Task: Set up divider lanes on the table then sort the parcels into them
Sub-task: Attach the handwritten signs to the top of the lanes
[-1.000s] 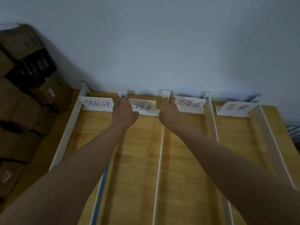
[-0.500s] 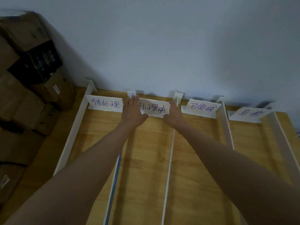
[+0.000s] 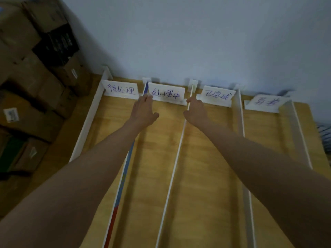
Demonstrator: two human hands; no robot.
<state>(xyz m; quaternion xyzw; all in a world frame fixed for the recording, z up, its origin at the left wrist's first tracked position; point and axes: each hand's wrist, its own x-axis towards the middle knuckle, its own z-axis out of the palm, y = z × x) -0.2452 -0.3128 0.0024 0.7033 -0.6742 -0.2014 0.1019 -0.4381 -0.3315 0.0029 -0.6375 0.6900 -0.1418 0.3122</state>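
Several white divider strips run front to back on the wooden table [image 3: 211, 158] and form lanes. One strip [image 3: 125, 169] has a blue and red edge; the strip beside it [image 3: 176, 151] is plain white. A handwritten label card stands at the far end of each lane. The second card [image 3: 167, 93] stands between those two strips. My left hand [image 3: 143, 112] lies flat with its fingertips at the card's left lower corner. My right hand [image 3: 196, 112] touches the card's right lower corner with a fingertip. Both thumbs are spread away from the card.
Brown cardboard parcels [image 3: 30, 83] are stacked left of the table, with a black box [image 3: 57, 45] among them. A pale wall rises right behind the label cards. Other cards stand in the first [image 3: 120, 89], third [image 3: 216, 96] and fourth [image 3: 266, 102] lanes.
The second label card was held by both ends half a second ago. It now stands in its lane, with my fingers only touching its lower corners. The view has moved closer.
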